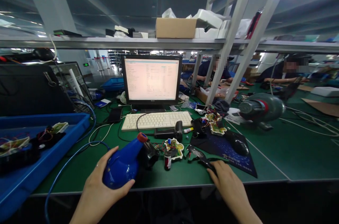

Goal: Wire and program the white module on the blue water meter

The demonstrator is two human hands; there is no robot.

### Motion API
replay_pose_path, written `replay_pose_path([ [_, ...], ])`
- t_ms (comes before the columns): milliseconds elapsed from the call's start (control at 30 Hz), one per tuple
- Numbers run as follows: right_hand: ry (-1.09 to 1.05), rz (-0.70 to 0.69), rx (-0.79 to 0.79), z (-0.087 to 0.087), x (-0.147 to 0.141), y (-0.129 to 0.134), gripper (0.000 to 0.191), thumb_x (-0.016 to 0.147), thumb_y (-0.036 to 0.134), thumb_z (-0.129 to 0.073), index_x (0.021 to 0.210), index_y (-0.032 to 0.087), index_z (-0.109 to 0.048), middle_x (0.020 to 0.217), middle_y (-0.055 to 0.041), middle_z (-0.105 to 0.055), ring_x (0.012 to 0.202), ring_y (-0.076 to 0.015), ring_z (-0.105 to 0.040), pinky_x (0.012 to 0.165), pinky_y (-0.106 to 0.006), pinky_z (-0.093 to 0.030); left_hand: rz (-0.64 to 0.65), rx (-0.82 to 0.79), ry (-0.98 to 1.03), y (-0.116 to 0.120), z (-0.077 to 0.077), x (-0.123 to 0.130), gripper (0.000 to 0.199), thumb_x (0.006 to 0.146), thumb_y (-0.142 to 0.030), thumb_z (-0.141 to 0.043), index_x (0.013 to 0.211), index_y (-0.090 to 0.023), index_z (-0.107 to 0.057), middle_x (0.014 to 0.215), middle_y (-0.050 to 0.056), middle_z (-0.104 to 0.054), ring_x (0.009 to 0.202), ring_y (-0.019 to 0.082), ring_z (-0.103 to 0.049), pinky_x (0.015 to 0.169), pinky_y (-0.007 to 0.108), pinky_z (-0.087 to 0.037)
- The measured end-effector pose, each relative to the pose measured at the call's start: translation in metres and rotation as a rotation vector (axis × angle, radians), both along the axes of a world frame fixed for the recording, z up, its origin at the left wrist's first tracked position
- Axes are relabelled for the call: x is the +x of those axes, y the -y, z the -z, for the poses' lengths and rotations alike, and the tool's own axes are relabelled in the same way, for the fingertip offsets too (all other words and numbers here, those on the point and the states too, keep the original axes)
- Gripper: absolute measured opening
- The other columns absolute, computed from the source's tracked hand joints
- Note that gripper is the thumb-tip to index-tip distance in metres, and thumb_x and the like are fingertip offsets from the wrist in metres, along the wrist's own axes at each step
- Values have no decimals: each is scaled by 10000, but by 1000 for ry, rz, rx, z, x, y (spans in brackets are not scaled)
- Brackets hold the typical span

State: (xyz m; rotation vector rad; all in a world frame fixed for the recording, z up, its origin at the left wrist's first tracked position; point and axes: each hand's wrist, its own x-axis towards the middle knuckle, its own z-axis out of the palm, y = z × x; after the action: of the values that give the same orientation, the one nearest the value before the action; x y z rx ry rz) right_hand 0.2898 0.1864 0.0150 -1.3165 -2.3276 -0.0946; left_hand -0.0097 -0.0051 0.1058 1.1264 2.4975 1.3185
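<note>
Across the left end of the bench (299, 150), you have a blue tray (23, 181) whose raised wall limits leftward travel; a blue cable (48, 193) curves between it and your arm. Your left hand (98, 185), thumb toward you and fingers beyond, clasps a glossy blue bottle-shaped body (121, 167), held near the front edge with its red tip (142, 137) pointing away. Its shell is probably stiff, light and slippery; the broad rounded end offers the surest hold. A black part (148, 156) lies against its right side; whether they join cannot be told. Next come a small cylinder (167, 161) and a wired circuit board (176, 148), likely fragile, so lift the board by its rim. Your right hand (225, 174) curls over the handle of a black tool (202, 158), likely rigid and best gripped there. Farther right, a mouse mat (238, 167) bears a mouse (238, 143); beyond it the bench offers you the most room, though white cords (312, 120) cross it.
</note>
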Motion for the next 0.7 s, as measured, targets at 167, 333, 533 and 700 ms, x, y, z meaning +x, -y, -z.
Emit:
replay_pose_path([
  [167,72,162,-48,-34,23,9,277,869,369,-357,858,198,-575,652,-74,-661,558,-271,-661,453,-337,-485,-1,-37,-146,5,0,-5,796,526,-517,-705,1244,-300,-440,1180,63,-560,1009,323,-592,892,481,-467],
  [333,-207,50,132,-89,20,44,410,850,593,-412,933,236,-595,638,-33,-676,445,-232,-634,363,-280,-445,33,-56,-210,4,5,-3,782,554,-496,-696,1254,-272,-429,1195,72,-555,1026,311,-593,902,458,-470],
  [533,-371,-469,120,-87,-43,77,340,958,411,-344,989,182,-594,754,-59,-695,597,-171,-673,535,-218,-512,89,-40,-231,2,6,5,804,566,-473,-707,1281,-293,-384,1216,67,-539,1058,295,-581,923,467,-460],
  [700,-143,-340,164,-43,-34,56,372,964,426,-317,995,176,-590,844,-51,-722,693,-180,-703,542,-211,-539,-6,-12,-166,11,-7,0,806,532,-517,-708,1254,-298,-423,1226,68,-538,1048,328,-577,913,498,-462],
])
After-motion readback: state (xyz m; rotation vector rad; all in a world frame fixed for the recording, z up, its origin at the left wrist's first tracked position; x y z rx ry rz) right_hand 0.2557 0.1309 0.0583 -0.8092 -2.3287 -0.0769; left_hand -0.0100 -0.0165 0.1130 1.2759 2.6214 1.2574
